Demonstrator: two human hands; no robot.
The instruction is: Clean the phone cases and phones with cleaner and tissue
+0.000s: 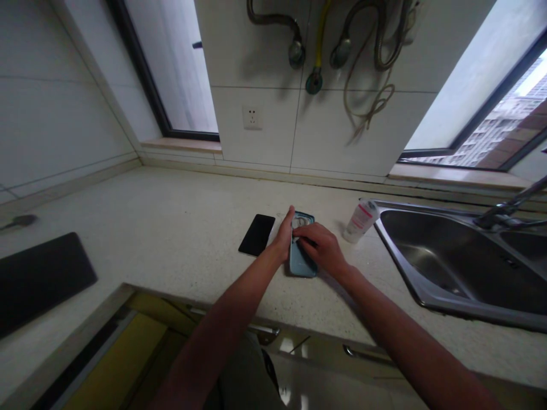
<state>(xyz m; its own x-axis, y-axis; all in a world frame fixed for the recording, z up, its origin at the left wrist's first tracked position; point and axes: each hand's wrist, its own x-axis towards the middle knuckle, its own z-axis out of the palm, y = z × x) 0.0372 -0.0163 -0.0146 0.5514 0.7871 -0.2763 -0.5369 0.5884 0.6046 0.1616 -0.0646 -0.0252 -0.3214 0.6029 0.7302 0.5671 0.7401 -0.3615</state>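
Note:
A teal phone case (301,263) lies on the speckled countertop (179,239), its camera cut-out at the far end. My left hand (283,236) rests along the case's left edge, fingers stretched forward and pressed against it. My right hand (321,246) lies on top of the case from the right, fingers curled onto its inner face. A black phone (257,234) lies flat just left of my left hand, apart from it.
A white tube with a pink label (361,221) lies beside the steel sink (431,296) at the right, with the tap (508,210) behind. A black hob (38,279) is at the left. A wall socket (252,117) and hoses (316,57) are behind.

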